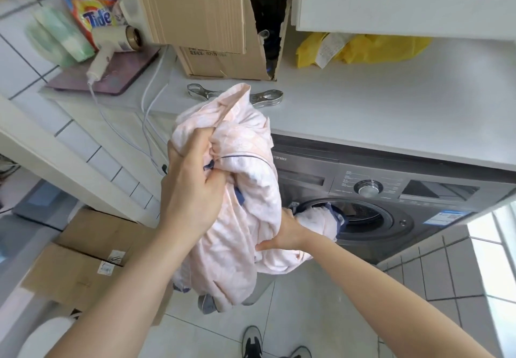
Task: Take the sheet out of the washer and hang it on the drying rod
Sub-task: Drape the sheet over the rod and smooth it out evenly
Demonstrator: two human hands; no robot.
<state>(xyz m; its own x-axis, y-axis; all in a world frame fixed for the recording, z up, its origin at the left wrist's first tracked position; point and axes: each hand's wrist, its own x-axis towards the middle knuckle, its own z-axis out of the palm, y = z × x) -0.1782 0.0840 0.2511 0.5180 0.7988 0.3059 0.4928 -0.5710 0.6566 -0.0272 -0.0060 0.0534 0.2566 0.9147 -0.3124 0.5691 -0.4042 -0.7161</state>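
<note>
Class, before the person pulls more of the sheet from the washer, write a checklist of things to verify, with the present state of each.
1. Left hand grips the bunched sheet: ok.
2. Right hand holds the sheet at the drum mouth: ok.
3. Sheet fully out of the washer: not ok, a part still runs into the drum.
4. Sheet off the floor: ok, the lowest fold hangs above the tiles.
5. Sheet free of the clips on the counter: cannot tell, its top fold hides their middle.
6. Drying rod within reach: cannot tell, none in view.
</note>
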